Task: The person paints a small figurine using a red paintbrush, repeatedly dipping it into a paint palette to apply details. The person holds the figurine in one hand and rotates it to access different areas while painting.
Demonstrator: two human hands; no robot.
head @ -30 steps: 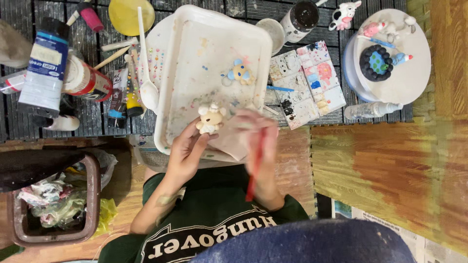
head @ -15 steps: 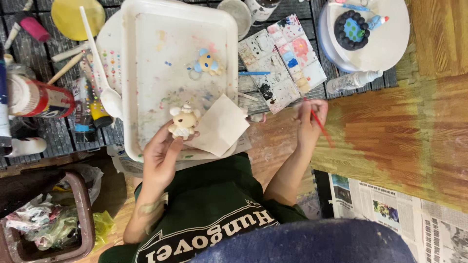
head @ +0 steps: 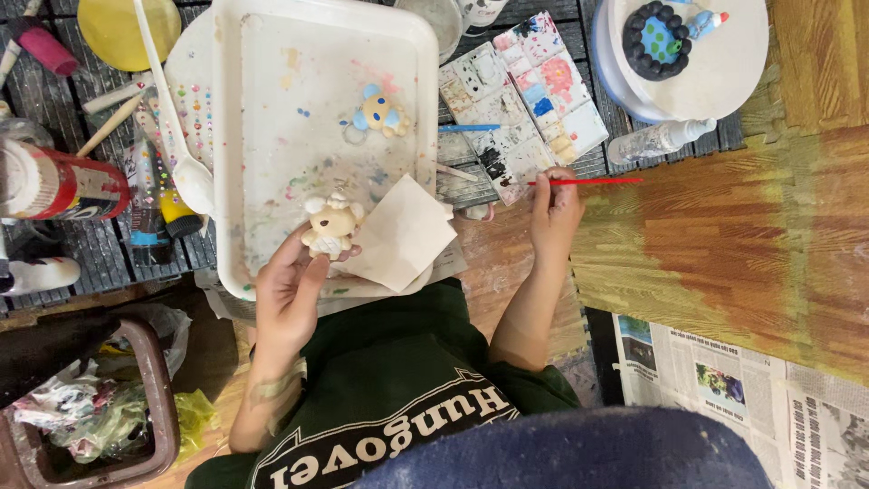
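- Left hand [head: 288, 294]: fingers wrapped around 1 small cream figurine [head: 331, 226], held over the near edge of the white tray [head: 272, 91], just left of a folded paper towel [head: 403, 234].
- Right hand [head: 554, 210]: fingers pinched narrow on 1 red paintbrush [head: 593, 181], its tip at the near corner of the paint palette [head: 529, 95], right of the tray.
- Step in hand, as judged: loading the brush. Done well, only the tip touches 1 well, excess is wiped on the towel, and the figurine stays steady with its painted faces clear of the fingers.
- Count on the tray: 1 blue-eared figurine [head: 380, 110] at the far side, apart from the held one; 2 figurines in all.
- Count on the worktop: 1 palette, 1 white spoon [head: 176, 136], 1 yellow lid [head: 113, 32], 1 red can [head: 59, 186] lying at the left, 1 round white stand [head: 715, 77] bearing a dark ring, 1 clear bottle [head: 661, 140].
- Floor: 1 bin [head: 136, 398] near left; newspaper [head: 724, 380] near right.
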